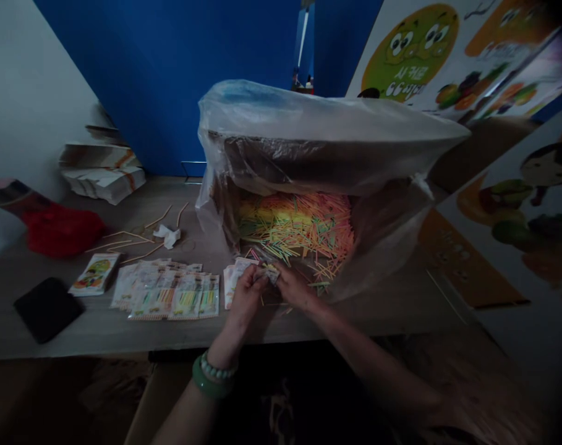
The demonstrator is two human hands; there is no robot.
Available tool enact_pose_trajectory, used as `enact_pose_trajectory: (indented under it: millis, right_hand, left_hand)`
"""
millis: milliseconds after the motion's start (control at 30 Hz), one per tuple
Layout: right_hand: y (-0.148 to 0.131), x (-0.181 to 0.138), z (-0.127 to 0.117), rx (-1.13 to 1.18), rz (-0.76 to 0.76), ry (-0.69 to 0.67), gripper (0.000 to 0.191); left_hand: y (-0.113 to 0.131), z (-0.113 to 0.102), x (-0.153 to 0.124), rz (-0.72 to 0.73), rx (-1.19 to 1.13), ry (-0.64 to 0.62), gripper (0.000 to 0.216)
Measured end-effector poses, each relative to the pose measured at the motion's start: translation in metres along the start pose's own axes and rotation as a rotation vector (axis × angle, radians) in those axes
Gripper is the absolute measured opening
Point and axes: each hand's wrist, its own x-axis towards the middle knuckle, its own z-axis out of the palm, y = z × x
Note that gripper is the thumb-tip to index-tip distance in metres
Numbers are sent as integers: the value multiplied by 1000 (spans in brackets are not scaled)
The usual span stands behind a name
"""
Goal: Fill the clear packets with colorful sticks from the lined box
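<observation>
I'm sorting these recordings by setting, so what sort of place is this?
Probably a small workroom or stockroom for packaged goods, though little of the room shows. A table bears overlapping clear packets, a plastic-lined box holds loose coloured sticks, and cartoon-fruit panels stand at the right.

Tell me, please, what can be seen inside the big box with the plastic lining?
Inside the box, thin coloured sticks lie heaped: mostly pink and orange toward the right, yellow and green toward the left. Whatever lies beneath them is covered.
</observation>
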Motion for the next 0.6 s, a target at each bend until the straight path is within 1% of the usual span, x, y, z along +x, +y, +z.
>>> enact_pose_trajectory:
  millis: [67, 167, 233, 300, 367, 467, 533, 600]
  right_hand:
    - [-1, -14, 5, -22, -26, -67, 40]
    - [-1, -23, 8, -24, -13, -88, 45]
    - [2, -23, 8, -20, 25, -71, 39]
    - [5, -19, 5, 2, 90, -53, 30]
    - [12, -15, 1, 34, 129, 6, 21]
    - [25, -9, -5, 84, 96, 148, 9]
    - [33, -7, -7, 122, 58, 199, 8]
    - [40, -6, -8, 148, 34, 228, 14]
  left_hand:
    - [-10, 7, -3, -13, -49, 25, 26]
    - [-20, 16, -12, -50, -167, 78, 29]
    - [-21, 20, -18, -75, -236, 99, 31]
    - [-18, 18, -21, -93, -255, 98, 31]
    - [-14, 12, -21, -84, -212, 102, 28]
    - [-13, 0, -17, -48, -98, 127, 24]
    - [-15, -5, -15, -59, -53, 119, 29]
    - [-19, -6, -15, -119, -56, 81, 35]
